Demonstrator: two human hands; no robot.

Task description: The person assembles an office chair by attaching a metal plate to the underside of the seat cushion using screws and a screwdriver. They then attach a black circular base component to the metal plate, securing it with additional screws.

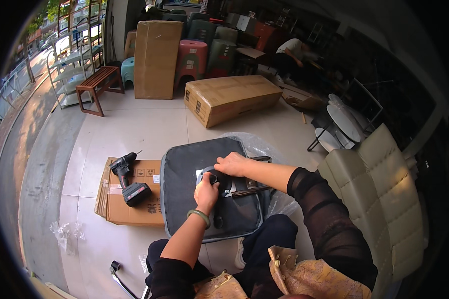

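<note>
A dark grey padded chair seat [184, 164] lies underside up in front of my knees. On its middle sits a black chair base plate [223, 185] with a round hole in its hub. My left hand [206, 193], a green bangle at its wrist, is closed around the plate's near-left side by the hub. At the plate's far edge, my right hand [232, 164] curls its fingers down; what they pinch, if anything, is hidden. Dark curved armrest pieces [252, 190] stick out beneath my right forearm.
Left of the seat, a cordless drill [128, 179] rests on a flat cardboard box [134, 212]. A cream padded backrest [379, 199] stands at right. Farther off are a long carton [232, 97], an upright carton [157, 60], stacked stools [190, 60] and a seated person [290, 52].
</note>
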